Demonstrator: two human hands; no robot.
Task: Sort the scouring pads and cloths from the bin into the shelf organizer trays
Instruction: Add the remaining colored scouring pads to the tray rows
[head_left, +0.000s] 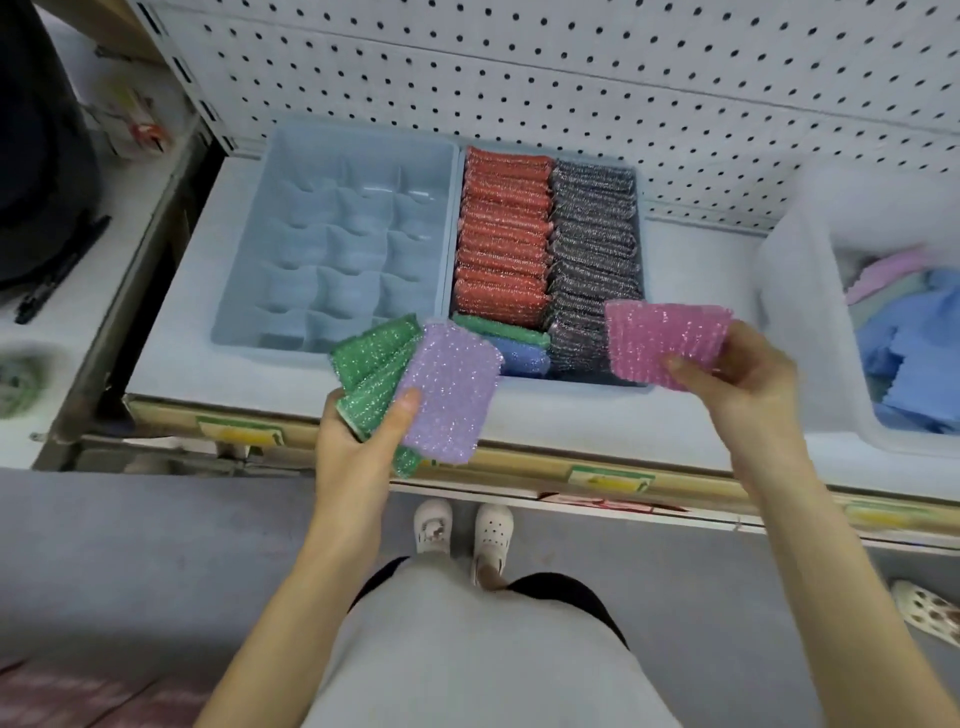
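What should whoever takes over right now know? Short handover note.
Left hand: grips a purple scouring pad fanned with green scouring pads, over the shelf's front edge.
Right hand: pinches a pink scouring pad above the right tray, near its front.
Done: the right tray holds rows of red pads and grey pads, plus a green pad and a blue pad at the front.
Left: the held pads are unplaced; the divided tray shows nothing in it; blue and pink cloths lie in the bin at right.
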